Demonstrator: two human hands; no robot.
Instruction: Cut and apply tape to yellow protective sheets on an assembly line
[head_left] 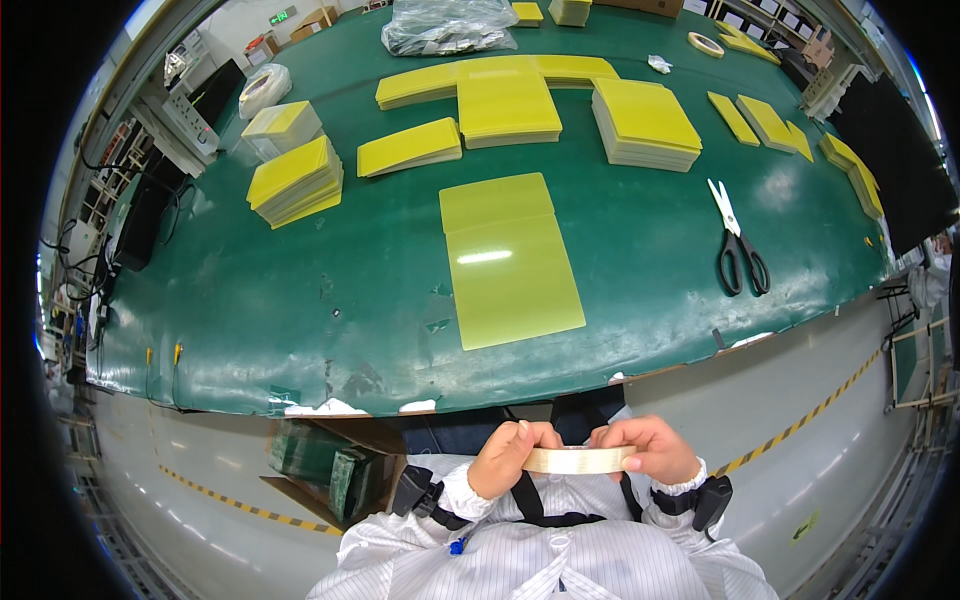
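Close to my body, past the near edge of the table, I hold a roll of pale cream tape [577, 461] seen edge-on. My left hand [503, 458] grips its left end with the thumb on top. My right hand [655, 448] has its fingers closed on the right end. On the table straight ahead lies a large yellow sheet [515, 285]. A smaller yellow sheet [497, 204] lies against its far edge; whether they are joined, I cannot tell. Scissors [737, 245] with black handles lie to the right, blades pointing away and slightly apart.
Stacks of yellow sheets stand across the green table [380, 260], including a tall stack [645, 125] and a left stack [297, 182]. Another tape roll [705, 44] and a clear plastic bag [447, 25] lie farther back. An open cardboard box [392, 480] is below the table's edge.
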